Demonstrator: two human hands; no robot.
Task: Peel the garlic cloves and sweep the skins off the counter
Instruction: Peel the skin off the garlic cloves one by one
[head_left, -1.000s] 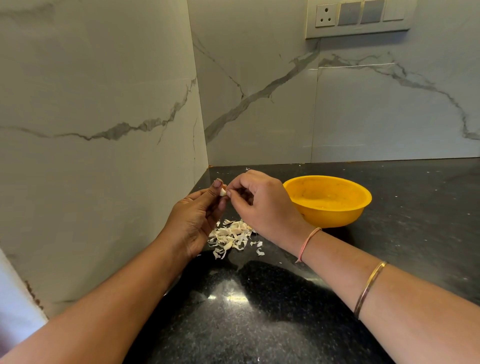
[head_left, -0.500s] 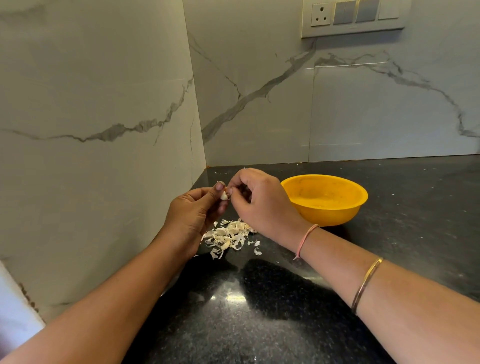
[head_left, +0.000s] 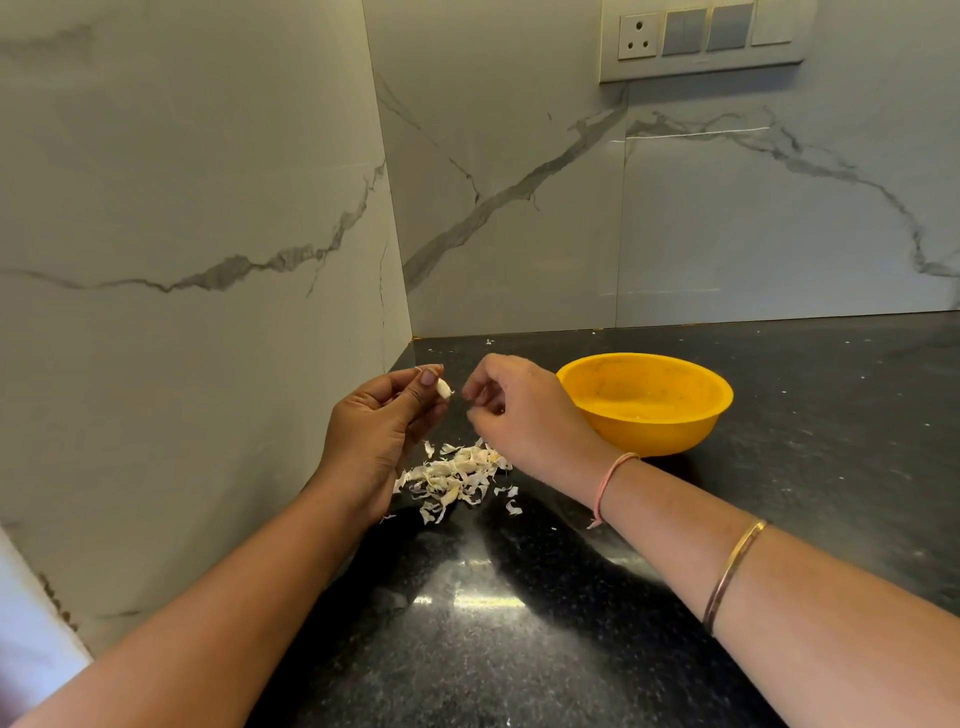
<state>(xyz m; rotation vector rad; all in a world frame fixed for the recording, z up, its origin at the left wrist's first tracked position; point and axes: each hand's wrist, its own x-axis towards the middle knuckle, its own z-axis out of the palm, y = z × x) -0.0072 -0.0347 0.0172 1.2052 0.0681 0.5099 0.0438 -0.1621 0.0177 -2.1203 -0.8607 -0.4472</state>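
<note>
White marble wall panels (head_left: 182, 208) with grey veins meet in a corner and rise from a black speckled counter (head_left: 519, 649), whose polished surface shows a bright glare near the front. Two bare forearms reach in from the lower edge toward that corner. A yellow bowl (head_left: 649, 431) stands on the counter just right of the hands, its inside dusty and scuffed. High on the back wall sits a switch plate (head_left: 701, 41) with a socket. The left hand (head_left: 379, 426) is raised above the counter, its fingers curled and its thumb pressing a garlic clove (head_left: 443, 387) against the fingertips. The right hand (head_left: 524, 415) hovers just beside it, apart from the clove, with fingers bent inward and thumb close to forefinger; whether it pinches a scrap of skin cannot be told. Below and between the hands, a loose pile of garlic skins (head_left: 457, 478) lies on the counter, with a few stray flakes around it. The right forearm wears a thin gold bangle (head_left: 732, 571), and the wrist a pink thread (head_left: 613, 478).
</note>
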